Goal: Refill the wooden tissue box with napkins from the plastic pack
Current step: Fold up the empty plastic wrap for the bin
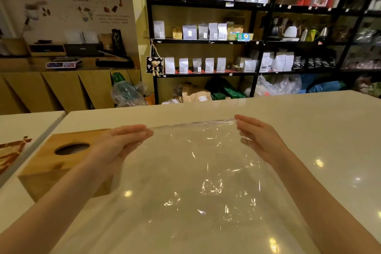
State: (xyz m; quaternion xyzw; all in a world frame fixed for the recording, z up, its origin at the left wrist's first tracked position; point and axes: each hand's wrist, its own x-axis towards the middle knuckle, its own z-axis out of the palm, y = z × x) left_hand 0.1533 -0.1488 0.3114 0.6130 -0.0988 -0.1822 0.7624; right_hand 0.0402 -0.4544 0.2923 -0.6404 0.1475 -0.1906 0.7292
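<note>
A clear plastic pack (198, 171) is stretched flat above the white table (319, 130); I see no napkins inside it. My left hand (121, 142) pinches its far left corner and my right hand (259, 138) pinches its far right corner, both with fingers nearly straight. The wooden tissue box (55, 161) stands on the table at the left, partly behind my left forearm. Its top has an oval opening (72, 149), dark inside, with no napkin showing through it.
A second white table (24, 121) adjoins on the left, carrying a brown patterned item (10, 152) at its edge. Beyond the table stand black shelves (257, 41) of white pouches, a wooden counter (68, 86) and bags on the floor.
</note>
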